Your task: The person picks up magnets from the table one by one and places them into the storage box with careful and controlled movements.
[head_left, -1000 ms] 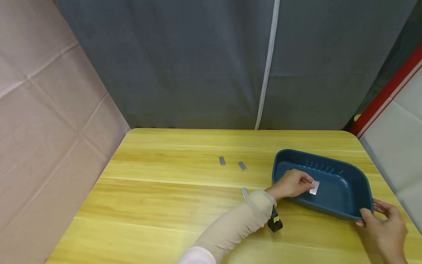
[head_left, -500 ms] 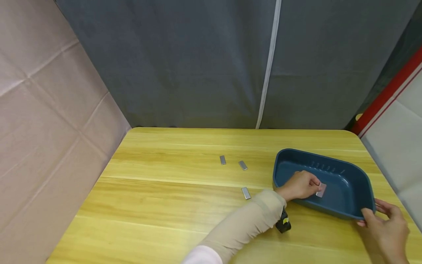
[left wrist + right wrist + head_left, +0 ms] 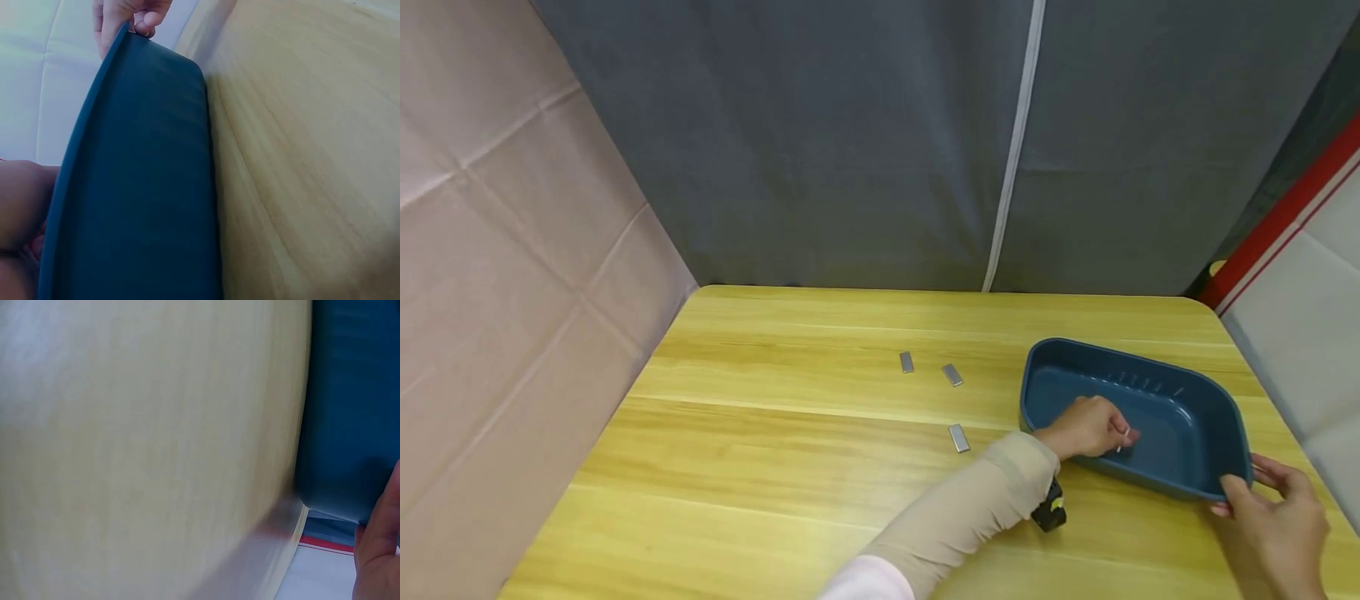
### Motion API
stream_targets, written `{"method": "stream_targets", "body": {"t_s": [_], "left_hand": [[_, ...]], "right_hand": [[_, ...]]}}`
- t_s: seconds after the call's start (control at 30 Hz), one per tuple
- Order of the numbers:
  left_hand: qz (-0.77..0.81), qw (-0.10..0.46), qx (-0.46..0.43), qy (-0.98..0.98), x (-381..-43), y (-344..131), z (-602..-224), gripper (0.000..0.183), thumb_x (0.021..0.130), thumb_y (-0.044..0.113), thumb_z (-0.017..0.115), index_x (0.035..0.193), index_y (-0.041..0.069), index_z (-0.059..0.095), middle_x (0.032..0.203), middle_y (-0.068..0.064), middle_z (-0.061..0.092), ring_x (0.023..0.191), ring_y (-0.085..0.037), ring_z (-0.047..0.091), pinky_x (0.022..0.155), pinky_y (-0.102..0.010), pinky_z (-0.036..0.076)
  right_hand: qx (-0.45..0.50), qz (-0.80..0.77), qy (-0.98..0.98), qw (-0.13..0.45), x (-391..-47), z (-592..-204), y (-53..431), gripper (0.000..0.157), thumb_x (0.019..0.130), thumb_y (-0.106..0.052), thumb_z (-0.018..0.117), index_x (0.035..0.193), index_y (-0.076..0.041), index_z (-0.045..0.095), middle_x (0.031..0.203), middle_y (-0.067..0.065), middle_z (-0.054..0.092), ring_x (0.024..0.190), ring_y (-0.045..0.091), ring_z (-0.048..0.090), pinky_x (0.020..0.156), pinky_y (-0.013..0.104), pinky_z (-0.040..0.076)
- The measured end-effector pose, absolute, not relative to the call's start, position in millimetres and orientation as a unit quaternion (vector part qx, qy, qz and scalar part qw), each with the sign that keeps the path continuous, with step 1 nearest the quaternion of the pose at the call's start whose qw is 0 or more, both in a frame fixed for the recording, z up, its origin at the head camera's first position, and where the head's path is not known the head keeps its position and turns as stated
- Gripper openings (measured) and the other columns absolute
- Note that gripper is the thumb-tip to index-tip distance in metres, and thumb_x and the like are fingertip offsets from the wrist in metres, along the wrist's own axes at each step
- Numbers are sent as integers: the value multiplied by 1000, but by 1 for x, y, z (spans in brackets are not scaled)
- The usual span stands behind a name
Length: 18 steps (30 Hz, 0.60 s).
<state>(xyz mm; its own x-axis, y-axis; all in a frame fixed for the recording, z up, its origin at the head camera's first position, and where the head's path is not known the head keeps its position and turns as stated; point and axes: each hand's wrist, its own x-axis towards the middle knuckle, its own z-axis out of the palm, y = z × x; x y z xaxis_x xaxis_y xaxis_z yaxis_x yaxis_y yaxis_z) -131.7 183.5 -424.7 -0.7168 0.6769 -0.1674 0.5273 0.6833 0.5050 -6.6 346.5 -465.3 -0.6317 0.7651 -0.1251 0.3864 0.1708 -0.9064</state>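
My left hand reaches over the near rim into a blue plastic basin. Its thumb and fingers pinch a small flat silver piece, seen nearly edge-on and partly hidden by the fingertips. At the basin's near right corner, my right hand grips the rim, thumb on the near side. The left wrist view shows mostly the basin's outer wall, which hides much of the left hand. In the right wrist view, the right hand holds the basin's end at the lower right.
To the left of the basin, three small silver rectangular plates lie apart on the wooden table: a far left one, a middle one and a nearer one. A grey curtain hangs behind the table.
The left hand has moved slightly right inside the basin with the silver piece, which has turned from face-on to nearly edge-on. The right hand keeps its grip on the corner.
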Motion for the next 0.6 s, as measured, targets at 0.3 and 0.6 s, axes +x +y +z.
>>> {"method": "stream_targets", "body": {"t_s": [0.3,0.6], "left_hand": [[170,172,338,910,-132,186,-426,22,82,22,63,60,21,62,71,21,61,65,10,49,57,-8,31],[152,175,361,903,-134,184,-425,37,82,23,63,51,17,45,54,14,45,51,4,37,55,-9,29]], "right_hand": [[-383,517,-743,187,-8,-478,356,37,79,-2,55,94,-33,41,81,-18,42,41,-4,53,33,24,43],[-392,515,-740,184,-6,-460,341,36,80,-1,53,93,-32,41,83,-17,42,42,-7,51,34,22,43]]}}
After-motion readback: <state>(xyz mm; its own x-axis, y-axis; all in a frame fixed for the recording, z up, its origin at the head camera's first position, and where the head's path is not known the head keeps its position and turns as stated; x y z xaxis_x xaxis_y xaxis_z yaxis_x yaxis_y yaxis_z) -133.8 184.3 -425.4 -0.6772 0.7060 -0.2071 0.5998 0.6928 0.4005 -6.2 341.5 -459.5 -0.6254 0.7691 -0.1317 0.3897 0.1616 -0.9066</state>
